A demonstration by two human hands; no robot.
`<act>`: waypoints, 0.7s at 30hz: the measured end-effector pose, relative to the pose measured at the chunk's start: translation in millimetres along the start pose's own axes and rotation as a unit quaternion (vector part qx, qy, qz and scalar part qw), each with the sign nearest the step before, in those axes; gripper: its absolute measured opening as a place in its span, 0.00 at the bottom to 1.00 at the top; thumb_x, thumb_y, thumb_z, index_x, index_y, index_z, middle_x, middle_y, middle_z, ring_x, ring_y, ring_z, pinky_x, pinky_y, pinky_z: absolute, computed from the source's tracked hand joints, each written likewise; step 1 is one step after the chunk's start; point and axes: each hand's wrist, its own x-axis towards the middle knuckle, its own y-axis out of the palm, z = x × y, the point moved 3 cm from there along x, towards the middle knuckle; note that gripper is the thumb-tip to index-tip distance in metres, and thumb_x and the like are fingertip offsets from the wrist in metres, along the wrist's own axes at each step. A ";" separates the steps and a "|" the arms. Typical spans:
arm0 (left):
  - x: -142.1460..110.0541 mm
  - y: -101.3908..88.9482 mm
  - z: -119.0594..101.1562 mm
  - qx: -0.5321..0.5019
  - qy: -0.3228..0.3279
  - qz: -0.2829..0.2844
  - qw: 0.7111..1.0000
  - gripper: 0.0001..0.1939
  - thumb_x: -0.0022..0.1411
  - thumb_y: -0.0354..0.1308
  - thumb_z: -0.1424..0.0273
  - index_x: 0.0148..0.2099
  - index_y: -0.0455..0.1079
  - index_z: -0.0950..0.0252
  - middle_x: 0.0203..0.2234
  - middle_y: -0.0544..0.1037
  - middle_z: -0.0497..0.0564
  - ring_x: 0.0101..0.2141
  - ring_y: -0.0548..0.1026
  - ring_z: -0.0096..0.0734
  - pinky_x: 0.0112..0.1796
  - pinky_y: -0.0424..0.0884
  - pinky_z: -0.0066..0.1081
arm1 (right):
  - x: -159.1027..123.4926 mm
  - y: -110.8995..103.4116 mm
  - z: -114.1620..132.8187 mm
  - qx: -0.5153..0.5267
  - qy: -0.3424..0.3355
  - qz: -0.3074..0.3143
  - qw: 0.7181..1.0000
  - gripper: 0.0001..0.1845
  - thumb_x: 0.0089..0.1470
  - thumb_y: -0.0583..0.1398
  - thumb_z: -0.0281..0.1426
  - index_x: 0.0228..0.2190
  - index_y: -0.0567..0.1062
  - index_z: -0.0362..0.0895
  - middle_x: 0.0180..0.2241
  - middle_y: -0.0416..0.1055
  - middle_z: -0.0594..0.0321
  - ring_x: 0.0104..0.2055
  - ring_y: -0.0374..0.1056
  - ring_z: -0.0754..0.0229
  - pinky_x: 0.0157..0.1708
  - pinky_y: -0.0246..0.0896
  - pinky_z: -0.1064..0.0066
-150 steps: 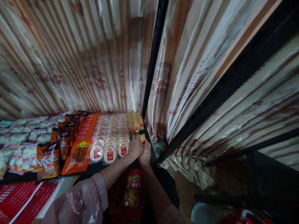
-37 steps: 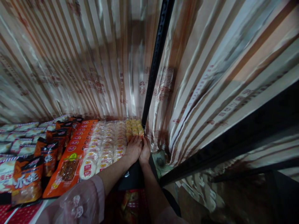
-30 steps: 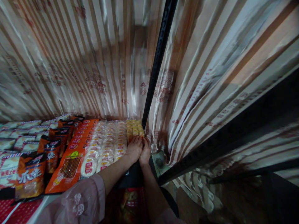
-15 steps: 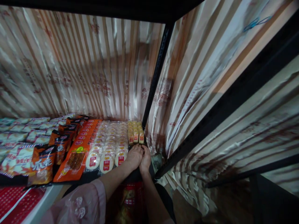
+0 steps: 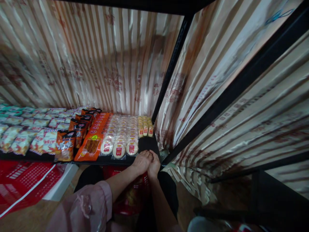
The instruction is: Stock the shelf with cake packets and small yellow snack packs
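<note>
My left hand (image 5: 143,161) and my right hand (image 5: 154,164) are close together at the front edge of a black shelf (image 5: 147,144). Their fingers are curled inward and meet at the tips; whatever is inside them, if anything, is hidden. Beyond them, small yellow-wrapped snack packs (image 5: 145,128) stand in short rows at the shelf's back right corner, with a strip of bare shelf between. To the left are rows of round white wrapped crackers (image 5: 119,150), then a flat orange snack bag (image 5: 90,145).
Orange-black snack bags (image 5: 65,146) and many white snack bags (image 5: 23,140) fill the shelf's left. Below, a red basket (image 5: 26,183) stands left, another red basket (image 5: 130,199) between my legs. A black post (image 5: 172,66) rises at the corner before striped sheeting (image 5: 116,61).
Both hands have drawn back from the yellow packs toward the shelf's front edge, baring black shelf between. The view has shifted so that more of the floor and baskets shows.
</note>
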 end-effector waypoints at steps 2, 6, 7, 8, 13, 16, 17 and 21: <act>-13.1 -0.9 -2.3 -0.011 0.003 -0.009 1.000 0.16 0.63 0.46 0.76 0.52 0.65 0.74 0.45 0.72 0.59 0.47 0.70 0.38 0.50 0.67 0.36 | -12.5 -3.2 4.0 -0.004 -0.008 0.004 1.000 0.19 0.50 0.50 0.31 0.38 0.76 0.41 0.37 0.75 0.54 0.38 0.70 0.57 0.41 0.65 0.65; -40.5 6.8 -2.6 -0.041 0.012 -0.036 0.998 0.15 0.64 0.47 0.73 0.51 0.65 0.71 0.43 0.72 0.56 0.44 0.69 0.36 0.48 0.68 0.34 | -37.3 -7.5 15.1 -0.012 -0.043 -0.002 0.999 0.19 0.52 0.48 0.30 0.37 0.76 0.41 0.37 0.74 0.53 0.38 0.70 0.58 0.41 0.64 0.65; -47.8 10.2 -2.0 -0.048 0.011 -0.044 0.998 0.15 0.65 0.47 0.72 0.52 0.65 0.70 0.43 0.72 0.56 0.44 0.69 0.35 0.48 0.68 0.34 | -43.5 -7.8 17.2 -0.012 -0.052 -0.004 0.999 0.18 0.53 0.48 0.29 0.36 0.76 0.41 0.36 0.74 0.53 0.38 0.69 0.58 0.41 0.64 0.66; -55.2 13.9 -1.2 -0.056 0.009 -0.054 0.997 0.15 0.66 0.46 0.71 0.52 0.65 0.70 0.43 0.72 0.56 0.43 0.69 0.35 0.48 0.68 0.34 | -49.7 -7.7 18.5 -0.012 -0.061 -0.003 0.998 0.18 0.53 0.48 0.29 0.36 0.76 0.41 0.36 0.74 0.54 0.39 0.69 0.58 0.42 0.64 0.66; -91.5 32.7 1.5 -0.087 -0.013 -0.053 0.995 0.14 0.66 0.44 0.71 0.49 0.66 0.69 0.41 0.72 0.57 0.43 0.68 0.36 0.45 0.69 0.36 | -81.7 0.2 7.6 -0.031 -0.052 0.053 0.997 0.18 0.55 0.47 0.31 0.35 0.75 0.42 0.36 0.73 0.54 0.40 0.68 0.58 0.44 0.63 0.64; -109.6 48.5 4.7 -0.102 -0.067 0.024 0.992 0.13 0.64 0.47 0.72 0.49 0.66 0.68 0.41 0.72 0.57 0.42 0.68 0.37 0.43 0.70 0.36 | -101.9 9.7 -11.1 -0.050 -0.024 0.123 0.991 0.17 0.53 0.48 0.31 0.35 0.75 0.43 0.36 0.74 0.55 0.40 0.68 0.57 0.45 0.63 0.64; -115.3 54.4 6.0 -0.113 -0.087 0.047 0.989 0.13 0.63 0.48 0.73 0.49 0.66 0.68 0.41 0.72 0.57 0.43 0.69 0.38 0.44 0.70 0.36 | -108.6 13.3 -17.7 -0.060 -0.012 0.148 0.987 0.17 0.52 0.49 0.30 0.35 0.75 0.43 0.36 0.74 0.55 0.40 0.68 0.57 0.45 0.63 0.64; -138.0 80.7 10.8 -0.178 -0.138 0.108 0.968 0.17 0.61 0.48 0.76 0.51 0.66 0.71 0.48 0.71 0.60 0.49 0.68 0.40 0.50 0.65 0.37 | -133.8 30.0 -37.9 -0.109 0.036 0.271 0.956 0.18 0.50 0.49 0.25 0.37 0.76 0.41 0.39 0.75 0.54 0.44 0.69 0.58 0.47 0.62 0.66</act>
